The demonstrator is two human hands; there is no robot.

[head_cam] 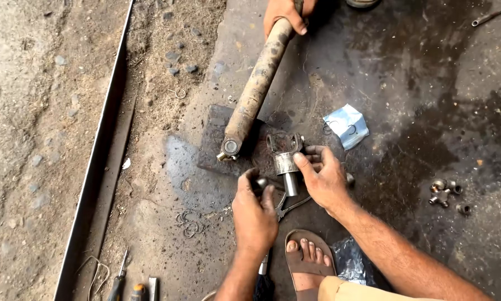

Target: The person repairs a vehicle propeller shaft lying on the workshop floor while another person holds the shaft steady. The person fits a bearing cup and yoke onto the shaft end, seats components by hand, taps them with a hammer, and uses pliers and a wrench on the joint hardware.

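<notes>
My right hand (324,179) grips a silver yoke with a stub shaft (285,161), standing it on a dark steel block (212,146). My left hand (254,212) is closed on a small round metal cap (260,182) just left of the yoke. A long rusty drive shaft (254,89) lies slanted, its eye end resting on the block. Another person's hand (284,14) holds the shaft's far end at the top edge.
A cross-shaped joint and loose bearing cups (445,194) lie on the oily floor at right. A crumpled blue-white packet (346,126) lies behind the yoke. Pliers (291,207), wire clips (190,222), screwdrivers (119,281), my sandalled foot (307,262) and a metal channel (102,167) are close by.
</notes>
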